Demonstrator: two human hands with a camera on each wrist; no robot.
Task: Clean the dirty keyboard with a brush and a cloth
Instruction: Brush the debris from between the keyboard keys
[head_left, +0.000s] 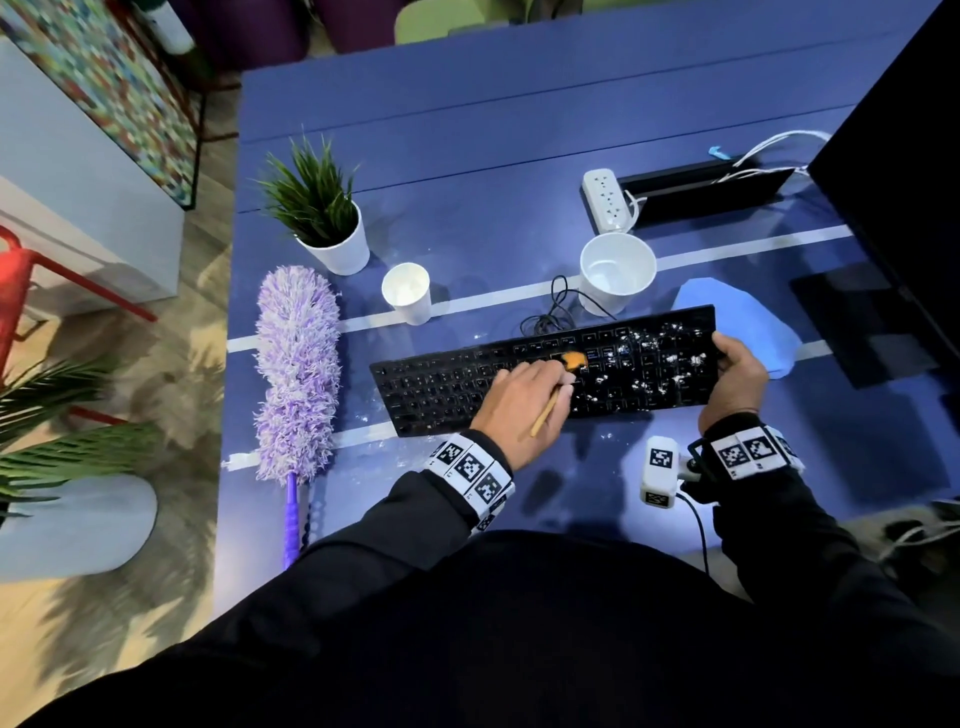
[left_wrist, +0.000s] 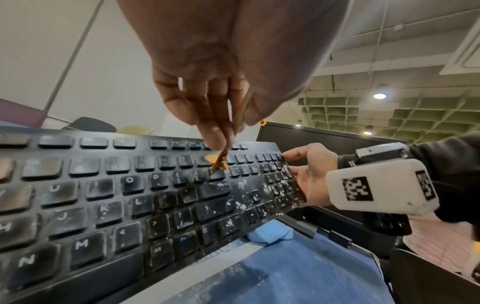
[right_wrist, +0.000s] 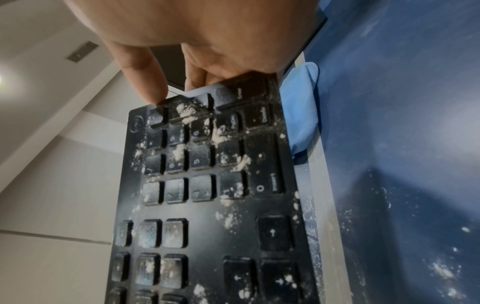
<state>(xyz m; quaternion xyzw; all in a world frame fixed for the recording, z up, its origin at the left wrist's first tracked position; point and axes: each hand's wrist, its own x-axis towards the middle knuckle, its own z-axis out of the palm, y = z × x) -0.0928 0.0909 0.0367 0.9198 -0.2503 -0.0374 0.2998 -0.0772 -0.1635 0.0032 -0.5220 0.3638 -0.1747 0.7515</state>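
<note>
A black keyboard (head_left: 467, 382) lies across the blue table, its right half speckled with white powder (head_left: 670, 358). My left hand (head_left: 524, 395) pinches a small wooden-handled brush (head_left: 545, 415), whose orange bristles (head_left: 574, 360) touch the keys near the middle. In the left wrist view the brush tip (left_wrist: 219, 161) sits on the upper key rows of the keyboard (left_wrist: 103, 205). My right hand (head_left: 737, 364) grips the keyboard's right end and tilts it up; its thumb (right_wrist: 140, 67) rests on the numpad corner of the keyboard (right_wrist: 207, 205). A light blue cloth (head_left: 753, 322) lies behind that end.
A purple feather duster (head_left: 296, 364) lies left of the keyboard. Behind it stand a potted plant (head_left: 324, 218), a paper cup (head_left: 408, 291) and a white mug (head_left: 615, 273). A power strip (head_left: 605, 200) and a dark monitor (head_left: 904, 156) are at the back right.
</note>
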